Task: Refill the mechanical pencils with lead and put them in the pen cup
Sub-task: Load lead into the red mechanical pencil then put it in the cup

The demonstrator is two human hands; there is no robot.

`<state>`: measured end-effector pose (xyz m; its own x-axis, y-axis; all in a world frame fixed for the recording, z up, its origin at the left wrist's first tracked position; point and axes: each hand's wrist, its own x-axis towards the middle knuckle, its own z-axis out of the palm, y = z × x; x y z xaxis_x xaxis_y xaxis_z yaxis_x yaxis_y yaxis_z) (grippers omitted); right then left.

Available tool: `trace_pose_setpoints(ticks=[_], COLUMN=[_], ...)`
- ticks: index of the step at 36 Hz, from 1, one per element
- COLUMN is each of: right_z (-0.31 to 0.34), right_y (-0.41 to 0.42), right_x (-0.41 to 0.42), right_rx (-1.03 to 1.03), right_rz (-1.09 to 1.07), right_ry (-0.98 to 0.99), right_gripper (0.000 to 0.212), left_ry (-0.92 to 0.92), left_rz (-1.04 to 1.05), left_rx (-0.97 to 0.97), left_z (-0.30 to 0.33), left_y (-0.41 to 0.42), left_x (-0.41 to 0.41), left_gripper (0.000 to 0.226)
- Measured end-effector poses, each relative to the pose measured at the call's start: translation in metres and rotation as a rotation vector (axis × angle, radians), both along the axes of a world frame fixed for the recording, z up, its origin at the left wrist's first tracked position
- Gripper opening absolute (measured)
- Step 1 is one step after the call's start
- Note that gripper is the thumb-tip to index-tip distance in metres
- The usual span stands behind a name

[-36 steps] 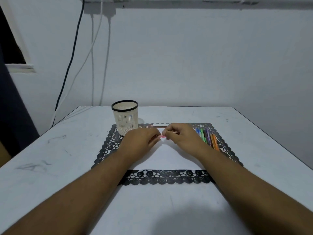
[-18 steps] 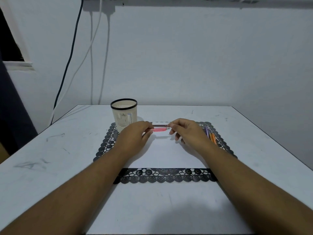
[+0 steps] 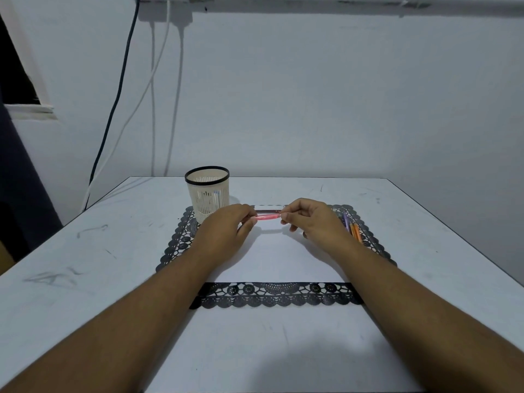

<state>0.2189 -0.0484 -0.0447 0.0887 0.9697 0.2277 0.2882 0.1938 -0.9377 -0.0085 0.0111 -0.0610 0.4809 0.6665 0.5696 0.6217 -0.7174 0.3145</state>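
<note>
A pink mechanical pencil lies level between my hands, just above the placemat. My left hand pinches its left end and my right hand pinches its right end. The cream mesh pen cup with a black rim stands at the mat's far left corner, with something pale and blue showing through its mesh. A few more pencils, purple and orange, lie on the mat right of my right hand, partly hidden by it. A small flat box, perhaps the lead case, lies just behind the pink pencil.
The placemat has a black lace border and a white middle, on a white table against a wall. Cables hang down the wall at the back left.
Both hands have lifted the pink pencil off the mat and spread apart along it, so its barrel now shows between them. The right hand now covers more of the pencils beside it.
</note>
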Motion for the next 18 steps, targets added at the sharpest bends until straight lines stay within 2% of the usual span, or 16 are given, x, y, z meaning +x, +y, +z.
trace_pose_setpoints(ticks=[9,12,18], right_z=[-0.002,-0.007,-0.014], right_y=[0.007,0.004,0.007], right_x=[0.012,0.012,0.011], right_rx=[0.038,0.047,-0.069], right_rz=[-0.105,-0.150,-0.085], right_ry=[-0.065,-0.254,-0.607], right_gripper=[0.005,0.005,0.005], left_ry=[-0.008,-0.018,-0.024], left_rz=[0.028,0.028,0.016], left_rx=[-0.011,-0.025,-0.060], left_z=[0.001,0.001,0.001], left_y=[0.003,0.003,0.003], left_x=[-0.004,-0.005,-0.006], left_gripper=[0.018,0.016,0.015])
